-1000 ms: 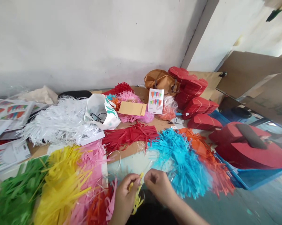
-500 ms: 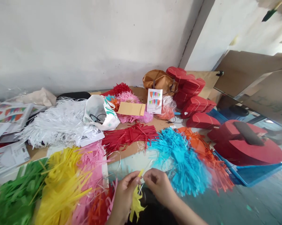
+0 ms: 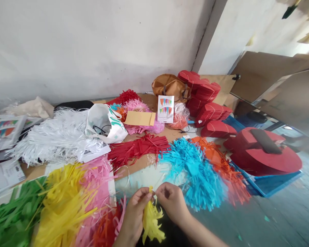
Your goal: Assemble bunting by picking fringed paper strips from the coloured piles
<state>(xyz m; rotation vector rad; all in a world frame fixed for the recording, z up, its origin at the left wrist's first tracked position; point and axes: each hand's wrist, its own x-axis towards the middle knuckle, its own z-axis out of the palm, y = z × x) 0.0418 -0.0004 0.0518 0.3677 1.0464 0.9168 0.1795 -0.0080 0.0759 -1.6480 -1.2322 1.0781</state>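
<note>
The left hand (image 3: 137, 207), the nearer, pinches the top of the yellow tassel (image 3: 153, 222), which hangs with long axis nearly upright between the hands, while right of the tassel the right hand (image 3: 173, 200) has fingertips drawn together, their hold unclear.

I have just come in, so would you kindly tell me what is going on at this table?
A person's left hand pinches a yellow tassel near its top, and its strips hang down below the fingers. The right hand is close beside that top end with its fingers curled in; whatever it may be pinching is too small to tell. Green fringe and yellow fringe lie to the left, with blue fringe to the right.
</note>
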